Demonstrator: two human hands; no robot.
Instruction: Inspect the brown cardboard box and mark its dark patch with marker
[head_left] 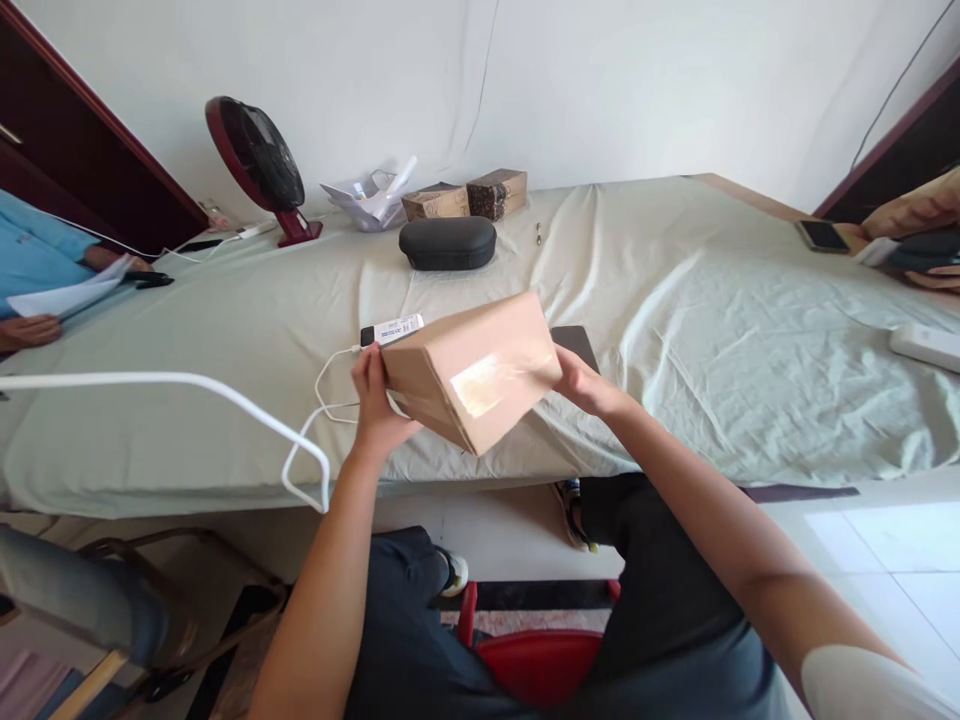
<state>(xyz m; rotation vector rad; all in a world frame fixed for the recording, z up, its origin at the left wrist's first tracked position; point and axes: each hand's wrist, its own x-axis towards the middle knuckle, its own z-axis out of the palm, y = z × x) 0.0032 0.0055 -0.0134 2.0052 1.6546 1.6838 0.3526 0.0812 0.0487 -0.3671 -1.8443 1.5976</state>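
A brown cardboard box [517, 350] is held tilted in the air over the table's near edge, with shiny clear tape on the side facing me. My left hand [379, 405] grips its left end, thumb below and fingers up along the edge. At the right end, my right hand [581, 382] holds the box, its fingers partly hidden behind it. Just behind the left hand lies a white and black device [392, 329] with a white cable plugged in. A flat dark grey object [576, 345] shows partly from behind the box near my right hand.
On the cloth-covered table [675, 330] stand a black zip case [448, 243], two small taped cartons [497, 193], a plastic bag [373, 200] and a red fan [259, 165]. A white cable [225, 395] crosses at left. A person in blue [45, 250] holds papers; a phone [823, 236] lies right.
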